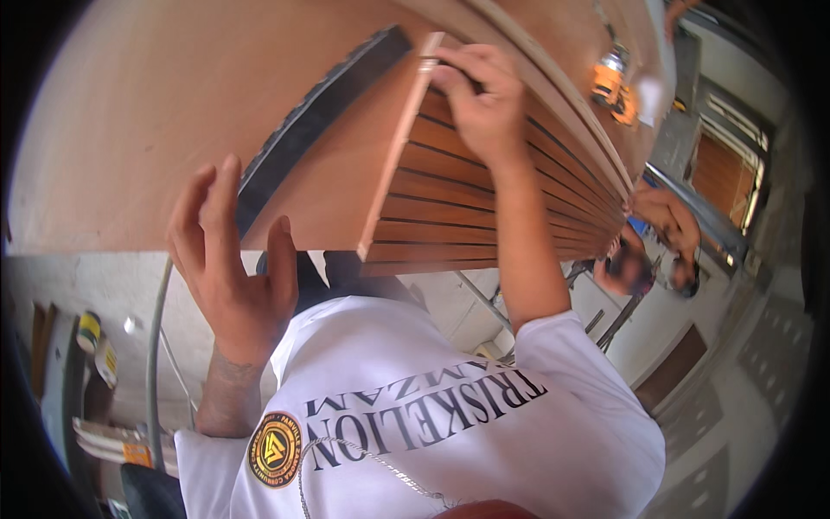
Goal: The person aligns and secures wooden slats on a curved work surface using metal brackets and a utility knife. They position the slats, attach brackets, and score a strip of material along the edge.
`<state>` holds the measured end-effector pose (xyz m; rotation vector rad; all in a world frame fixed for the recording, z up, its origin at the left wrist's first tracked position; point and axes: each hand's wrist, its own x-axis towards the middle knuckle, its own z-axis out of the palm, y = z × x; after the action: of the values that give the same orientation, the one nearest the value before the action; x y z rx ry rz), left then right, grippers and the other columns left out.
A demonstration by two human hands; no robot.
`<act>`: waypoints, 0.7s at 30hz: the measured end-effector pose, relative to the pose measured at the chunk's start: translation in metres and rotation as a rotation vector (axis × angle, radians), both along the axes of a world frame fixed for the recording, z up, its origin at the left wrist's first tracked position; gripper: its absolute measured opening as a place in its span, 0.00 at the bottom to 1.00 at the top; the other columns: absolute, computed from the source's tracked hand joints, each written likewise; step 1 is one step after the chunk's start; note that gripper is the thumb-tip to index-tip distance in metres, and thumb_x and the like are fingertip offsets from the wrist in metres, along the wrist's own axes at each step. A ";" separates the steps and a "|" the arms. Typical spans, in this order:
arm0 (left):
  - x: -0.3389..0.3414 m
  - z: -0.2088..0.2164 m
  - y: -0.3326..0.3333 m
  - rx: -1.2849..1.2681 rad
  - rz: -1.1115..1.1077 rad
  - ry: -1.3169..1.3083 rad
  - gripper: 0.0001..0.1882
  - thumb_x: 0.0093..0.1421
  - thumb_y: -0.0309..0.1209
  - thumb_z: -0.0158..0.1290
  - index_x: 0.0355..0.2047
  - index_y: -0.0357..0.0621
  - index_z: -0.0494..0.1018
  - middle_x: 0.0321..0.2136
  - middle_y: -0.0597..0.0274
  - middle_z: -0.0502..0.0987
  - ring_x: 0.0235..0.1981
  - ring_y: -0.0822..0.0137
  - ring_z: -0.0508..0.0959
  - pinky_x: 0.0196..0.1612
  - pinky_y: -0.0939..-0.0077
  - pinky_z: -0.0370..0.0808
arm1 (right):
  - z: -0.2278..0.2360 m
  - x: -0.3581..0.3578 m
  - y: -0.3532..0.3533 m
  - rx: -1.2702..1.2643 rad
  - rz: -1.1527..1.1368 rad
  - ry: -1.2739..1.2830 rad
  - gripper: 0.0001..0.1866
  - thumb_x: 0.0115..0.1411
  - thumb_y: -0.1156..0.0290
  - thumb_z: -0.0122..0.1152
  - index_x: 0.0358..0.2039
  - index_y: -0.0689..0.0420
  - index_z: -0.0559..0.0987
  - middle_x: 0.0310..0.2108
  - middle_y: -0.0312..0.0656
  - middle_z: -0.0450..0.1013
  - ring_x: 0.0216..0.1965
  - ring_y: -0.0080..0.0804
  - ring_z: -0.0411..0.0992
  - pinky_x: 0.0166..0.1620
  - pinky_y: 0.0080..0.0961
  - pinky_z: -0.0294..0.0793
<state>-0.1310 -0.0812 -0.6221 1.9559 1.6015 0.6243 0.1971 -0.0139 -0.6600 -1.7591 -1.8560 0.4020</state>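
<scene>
A slatted wooden panel (441, 186), reddish brown with dark grooves between its slats, lies on the wooden work surface (121, 130). My right hand (488, 99) is closed on the panel's far left corner, thumb and fingers pinching its pale cut edge. My left hand (233, 255) is raised near the front edge of the surface, fingers apart and holding nothing. Just beyond its fingertips lies a long black strip (316, 121) with a rough upper edge. Between strip and panel shows brown board.
An orange power tool (612, 86) lies at the far right of the surface, beside something white. Pale wooden strips (562, 86) run along the panel's far side. Other people (666, 216) are close to the right end. A metal tube (156, 346) stands at the lower left.
</scene>
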 end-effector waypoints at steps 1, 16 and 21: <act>0.016 0.000 0.001 0.008 -0.081 -0.209 0.35 0.62 0.24 0.64 0.69 0.41 0.69 0.58 0.48 0.74 0.58 0.52 0.76 0.56 0.61 0.75 | -0.005 -0.003 -0.002 -0.043 -0.046 0.198 0.09 0.56 0.68 0.77 0.38 0.54 0.91 0.34 0.42 0.83 0.39 0.40 0.78 0.47 0.37 0.76; 0.127 -0.064 0.021 -0.288 -0.227 -0.400 0.23 0.62 0.33 0.70 0.51 0.31 0.75 0.38 0.56 0.79 0.38 0.65 0.78 0.46 0.69 0.76 | -0.009 -0.014 -0.010 -0.032 -0.252 0.162 0.10 0.58 0.57 0.74 0.32 0.50 0.89 0.39 0.42 0.81 0.52 0.45 0.75 0.59 0.41 0.73; 0.124 -0.066 0.028 -0.293 -0.231 -0.352 0.20 0.63 0.32 0.69 0.49 0.32 0.77 0.38 0.60 0.80 0.39 0.67 0.77 0.47 0.70 0.75 | -0.006 -0.014 -0.010 -0.118 -0.219 0.169 0.13 0.60 0.55 0.72 0.36 0.51 0.90 0.42 0.43 0.80 0.56 0.44 0.73 0.61 0.40 0.72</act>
<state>-0.0069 -0.0536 -0.6883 1.6733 1.1607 0.5666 0.1830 -0.0236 -0.6655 -1.9190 -1.5327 0.5648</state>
